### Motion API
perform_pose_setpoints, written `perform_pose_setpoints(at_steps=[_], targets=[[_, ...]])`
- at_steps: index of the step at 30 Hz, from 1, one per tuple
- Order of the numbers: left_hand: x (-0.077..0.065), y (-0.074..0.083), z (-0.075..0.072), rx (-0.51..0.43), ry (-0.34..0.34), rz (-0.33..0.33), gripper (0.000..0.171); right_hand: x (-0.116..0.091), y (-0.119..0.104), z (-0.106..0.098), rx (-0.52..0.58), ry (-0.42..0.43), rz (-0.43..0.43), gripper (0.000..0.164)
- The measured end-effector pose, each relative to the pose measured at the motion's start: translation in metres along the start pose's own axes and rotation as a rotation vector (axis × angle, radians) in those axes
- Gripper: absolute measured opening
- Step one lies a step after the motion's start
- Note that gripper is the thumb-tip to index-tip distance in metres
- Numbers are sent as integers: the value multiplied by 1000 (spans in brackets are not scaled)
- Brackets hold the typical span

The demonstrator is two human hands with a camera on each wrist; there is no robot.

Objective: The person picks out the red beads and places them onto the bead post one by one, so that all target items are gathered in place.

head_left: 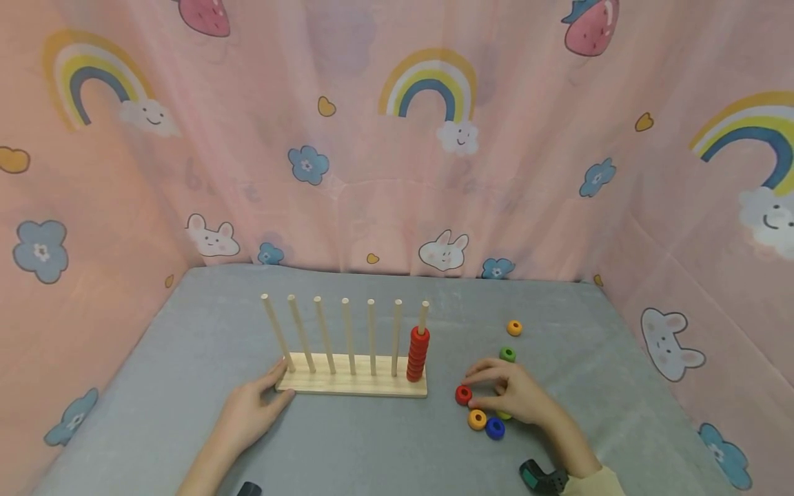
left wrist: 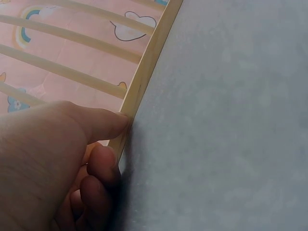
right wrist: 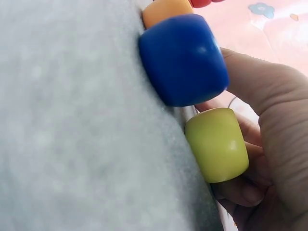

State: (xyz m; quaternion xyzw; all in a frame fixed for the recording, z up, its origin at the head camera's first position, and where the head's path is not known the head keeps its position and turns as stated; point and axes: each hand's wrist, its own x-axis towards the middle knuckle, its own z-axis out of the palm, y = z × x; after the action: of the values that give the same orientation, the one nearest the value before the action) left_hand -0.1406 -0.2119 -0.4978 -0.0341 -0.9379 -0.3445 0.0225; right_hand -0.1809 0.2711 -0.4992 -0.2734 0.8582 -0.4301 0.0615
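Note:
A wooden peg rack (head_left: 353, 386) stands on the cloth, with a row of several upright pegs. Red beads (head_left: 418, 355) are stacked on its rightmost peg; the other pegs are bare. My left hand (head_left: 251, 413) grips the left end of the base, thumb at the front edge (left wrist: 139, 84) and fingers behind. To the right of the rack, my right hand (head_left: 511, 391) has thumb and forefinger at either side of a loose red bead (head_left: 463, 395), pinching it at the cloth. Under the palm lies a yellow-green bead (right wrist: 217, 145), mostly hidden from the head view.
Close to the right hand lie an orange bead (head_left: 477, 419) and a blue bead (head_left: 495, 428). Beyond it are a green bead (head_left: 507, 354) and another orange bead (head_left: 514, 328). Grey cloth (head_left: 372, 448) covers the table; a patterned pink curtain (head_left: 372, 207) surrounds it.

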Motion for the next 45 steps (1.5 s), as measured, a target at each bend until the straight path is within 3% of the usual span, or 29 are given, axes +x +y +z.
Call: perform_pose_setpoints(at_steps=[12,21,33,45], targets=[[0,2,-1,-8,-28,-14,60,1,2,4,-13,8,12,27],[-1,1,0,-10,-5,-1,61,0,2,0,76,27,149,25],[0,-1,0,-12,-5,1,61,1,3,2,26,27,121,30],[1,-2,0,-10,-20,-19,61,0,1,1,49,32,183,27]])
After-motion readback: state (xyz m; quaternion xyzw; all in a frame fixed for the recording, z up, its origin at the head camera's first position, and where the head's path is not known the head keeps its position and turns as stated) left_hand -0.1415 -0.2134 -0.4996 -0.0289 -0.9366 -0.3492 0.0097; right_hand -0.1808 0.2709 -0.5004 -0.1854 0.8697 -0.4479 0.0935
